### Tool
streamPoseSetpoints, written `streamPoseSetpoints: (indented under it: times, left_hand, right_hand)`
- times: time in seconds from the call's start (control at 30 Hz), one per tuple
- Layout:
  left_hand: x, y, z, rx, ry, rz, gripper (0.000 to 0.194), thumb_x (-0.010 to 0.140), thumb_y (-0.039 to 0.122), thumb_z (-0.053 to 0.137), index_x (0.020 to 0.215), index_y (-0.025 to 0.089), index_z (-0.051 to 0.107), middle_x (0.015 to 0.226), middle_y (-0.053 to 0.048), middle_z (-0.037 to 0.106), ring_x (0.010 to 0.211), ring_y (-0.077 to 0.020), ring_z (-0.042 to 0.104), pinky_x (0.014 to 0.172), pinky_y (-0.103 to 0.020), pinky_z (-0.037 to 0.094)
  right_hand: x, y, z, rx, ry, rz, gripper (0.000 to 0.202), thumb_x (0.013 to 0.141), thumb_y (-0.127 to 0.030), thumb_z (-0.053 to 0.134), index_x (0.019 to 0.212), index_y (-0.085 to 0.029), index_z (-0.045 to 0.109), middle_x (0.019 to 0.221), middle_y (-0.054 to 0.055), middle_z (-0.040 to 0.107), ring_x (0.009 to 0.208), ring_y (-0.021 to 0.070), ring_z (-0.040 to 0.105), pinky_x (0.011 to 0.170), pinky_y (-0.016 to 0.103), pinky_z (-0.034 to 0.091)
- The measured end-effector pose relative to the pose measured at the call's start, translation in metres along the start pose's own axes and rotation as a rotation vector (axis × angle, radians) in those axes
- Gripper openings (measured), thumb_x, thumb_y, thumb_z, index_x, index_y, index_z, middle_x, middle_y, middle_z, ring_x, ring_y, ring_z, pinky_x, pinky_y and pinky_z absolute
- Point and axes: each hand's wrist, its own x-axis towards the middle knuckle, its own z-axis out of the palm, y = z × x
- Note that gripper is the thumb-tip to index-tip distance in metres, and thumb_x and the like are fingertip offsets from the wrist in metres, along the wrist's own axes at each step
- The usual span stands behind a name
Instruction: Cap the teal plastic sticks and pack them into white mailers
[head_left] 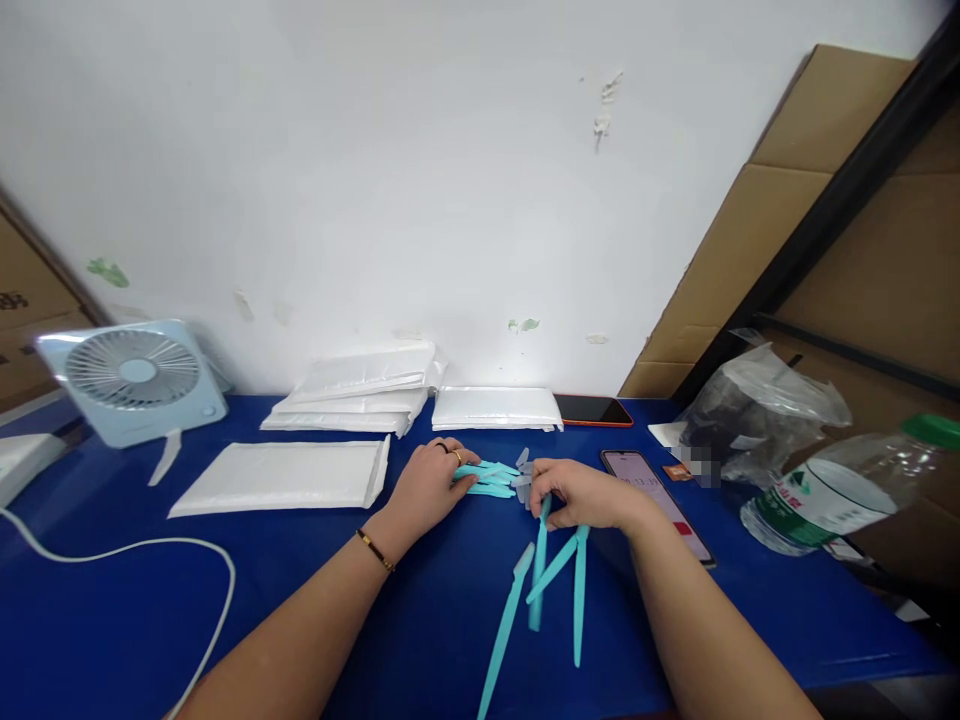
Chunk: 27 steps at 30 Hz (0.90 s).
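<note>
Several turquoise sticks with pale blade-like ends (491, 478) lie in a bunch at the middle of the blue table. My left hand (433, 478) has its fingers closed round the left end of this bunch. At the bunch's pale ends is my right hand (574, 495), its fingers bent over the top of a turquoise stick (538, 590). Two more sticks (579, 610) fan out below that hand, their upper ends partly hidden. Left of these, a loose stick (504, 635) lies slanted, its pale tip upward.
White padded envelopes lie at the back (352, 385) and left (281, 477). A small packet (496, 408) is by the wall. A fan (139, 375) and white cable (225, 570) are left. Two phones (596, 409), (656, 495), a plastic bag (750, 410) and a large bottle (825, 495) are right.
</note>
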Motion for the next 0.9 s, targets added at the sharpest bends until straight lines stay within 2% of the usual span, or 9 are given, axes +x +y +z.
streamPoseSetpoints:
  times: [0.13, 0.3, 0.47, 0.57, 0.67, 0.77, 0.9]
  left_hand:
    - [-0.004, 0.018, 0.0, -0.146, -0.078, 0.027, 0.024, 0.084, 0.039, 0.05, 0.094, 0.022, 0.064, 0.092, -0.003, 0.062, 0.087, -0.017, 0.055, 0.075, -0.027, 0.041]
    - [-0.011, 0.04, -0.002, -0.227, -0.196, 0.098, 0.031, 0.084, 0.047, 0.047, 0.092, 0.023, 0.064, 0.088, -0.001, 0.064, 0.087, -0.0166, 0.056, 0.072, -0.024, 0.041]
    - [-0.014, 0.049, -0.002, -0.251, -0.261, 0.113, 0.035, 0.08, 0.052, 0.051, 0.096, 0.024, 0.062, 0.089, 0.0, 0.064, 0.083, -0.016, 0.056, 0.066, -0.023, 0.04]
    - [-0.013, 0.045, 0.004, -0.204, -0.288, 0.118, 0.021, 0.081, 0.041, 0.054, 0.091, 0.023, 0.062, 0.083, 0.001, 0.064, 0.078, -0.0151, 0.057, 0.067, -0.023, 0.039]
    - [-0.01, 0.036, 0.007, -0.155, -0.254, 0.073, 0.012, 0.082, 0.028, 0.052, 0.087, 0.021, 0.061, 0.085, 0.0, 0.064, 0.078, -0.0147, 0.057, 0.067, -0.023, 0.038]
    - [-0.006, 0.025, 0.002, -0.121, -0.208, 0.039, 0.012, 0.082, 0.029, 0.052, 0.086, 0.02, 0.061, 0.087, 0.0, 0.064, 0.079, -0.0157, 0.057, 0.068, -0.024, 0.039]
    - [-0.002, 0.008, -0.008, 0.0, -0.127, -0.006, 0.012, 0.082, 0.025, 0.052, 0.083, 0.021, 0.062, 0.089, -0.001, 0.064, 0.083, -0.0172, 0.056, 0.073, -0.027, 0.039]
  right_hand:
    - [0.004, 0.0, 0.005, -0.004, -0.017, -0.007, 0.014, 0.062, -0.012, 0.069, 0.075, -0.017, 0.065, 0.085, 0.0, 0.051, 0.07, 0.0101, 0.049, 0.06, 0.02, 0.039]
    - [-0.002, 0.002, 0.004, -0.015, -0.034, -0.025, 0.016, 0.058, -0.007, 0.061, 0.07, -0.016, 0.065, 0.079, 0.0, 0.054, 0.066, 0.0098, 0.049, 0.055, 0.019, 0.038]
    - [-0.007, -0.005, -0.002, 0.085, 0.048, -0.038, 0.013, 0.061, -0.009, 0.06, 0.072, -0.015, 0.064, 0.079, 0.0, 0.053, 0.063, 0.0082, 0.05, 0.054, 0.018, 0.04]
    - [-0.002, -0.013, 0.0, 0.15, 0.148, -0.037, 0.008, 0.065, -0.014, 0.062, 0.072, -0.015, 0.063, 0.081, 0.001, 0.053, 0.061, 0.0076, 0.051, 0.055, 0.019, 0.042]
    - [0.003, -0.015, 0.004, 0.207, 0.201, -0.009, 0.013, 0.067, -0.023, 0.066, 0.079, -0.017, 0.065, 0.08, 0.002, 0.058, 0.064, 0.0104, 0.056, 0.058, 0.021, 0.045]
    - [0.006, -0.007, 0.006, 0.251, 0.218, 0.034, 0.018, 0.071, -0.027, 0.065, 0.087, -0.018, 0.066, 0.071, 0.001, 0.064, 0.066, 0.0136, 0.06, 0.059, 0.022, 0.046]
    - [0.011, 0.012, 0.006, 0.182, 0.382, 0.103, 0.014, 0.073, -0.027, 0.063, 0.082, -0.017, 0.067, 0.072, 0.003, 0.067, 0.064, 0.0143, 0.061, 0.058, 0.022, 0.046]
